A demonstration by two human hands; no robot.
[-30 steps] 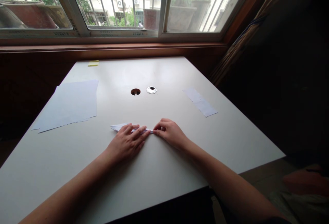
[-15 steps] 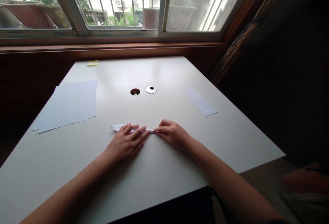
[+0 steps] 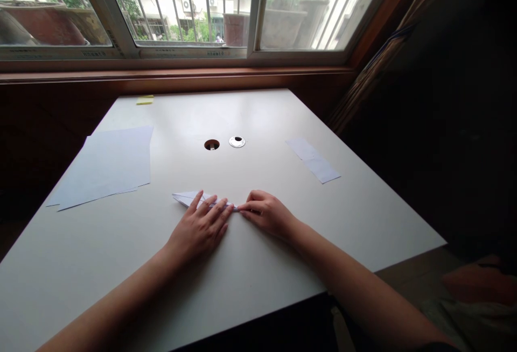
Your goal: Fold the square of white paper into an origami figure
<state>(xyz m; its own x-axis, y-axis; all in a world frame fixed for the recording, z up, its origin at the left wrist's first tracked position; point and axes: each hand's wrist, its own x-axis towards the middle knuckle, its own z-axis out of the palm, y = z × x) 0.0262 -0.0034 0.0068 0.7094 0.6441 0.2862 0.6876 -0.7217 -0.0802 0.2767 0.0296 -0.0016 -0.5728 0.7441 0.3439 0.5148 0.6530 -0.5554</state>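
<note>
A narrow folded white paper (image 3: 186,198) lies on the white table (image 3: 250,266), pointed at its left end. Across its middle and right part rests my left hand (image 3: 204,225), fingers spread and lying flat, hiding much of the folds. My right hand (image 3: 264,211) pinches the thin right tip of the paper between thumb and index finger, its other fingers curled in.
White sheets (image 3: 113,163) lie at the left, and a paper strip (image 3: 313,161) at the right. Beyond the hands are a round cable hole (image 3: 211,145) and its metal cover (image 3: 237,141). Yellow sticky notes (image 3: 145,100) sit at the far left edge, below the window (image 3: 189,53).
The fingers of my left hand have spread and the index finger has lifted a little, baring more of the folded paper. My right hand still pinches the tip.
</note>
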